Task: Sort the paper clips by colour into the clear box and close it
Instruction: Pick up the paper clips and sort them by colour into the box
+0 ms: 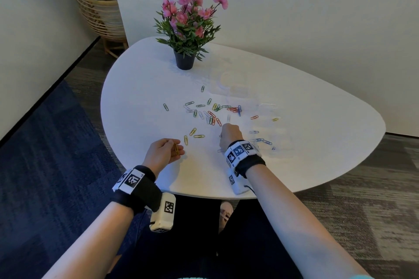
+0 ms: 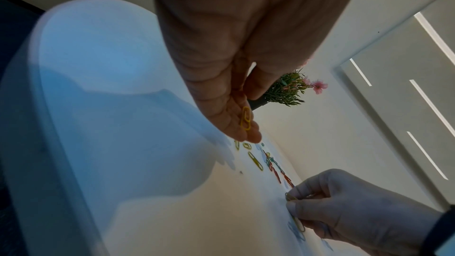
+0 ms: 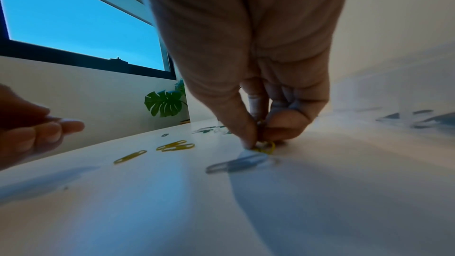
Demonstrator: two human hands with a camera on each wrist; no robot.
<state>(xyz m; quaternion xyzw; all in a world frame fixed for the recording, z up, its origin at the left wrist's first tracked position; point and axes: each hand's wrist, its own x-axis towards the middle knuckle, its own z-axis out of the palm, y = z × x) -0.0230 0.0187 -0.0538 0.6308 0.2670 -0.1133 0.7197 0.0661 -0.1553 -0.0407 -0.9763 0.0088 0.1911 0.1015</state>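
Observation:
Coloured paper clips (image 1: 213, 112) lie scattered across the middle of the white table (image 1: 140, 88). Behind them stands the clear box (image 1: 233, 88), faint and hard to make out. My left hand (image 1: 174, 150) is palm up near the table's front, and a yellow clip (image 2: 246, 118) lies loose on its relaxed fingers (image 2: 236, 124). My right hand (image 3: 261, 141) is down at the tabletop, thumb and forefinger pinching another yellow clip (image 3: 267, 148). A pale clip (image 3: 237, 163) lies just in front of that pinch.
A potted pink flower plant (image 1: 186, 29) stands at the back of the table. Three yellow clips (image 1: 192, 135) lie between my hands, and blue clips (image 1: 264, 141) sit right of my right wrist. Beyond the table's left edge is a wicker planter (image 1: 102, 11).

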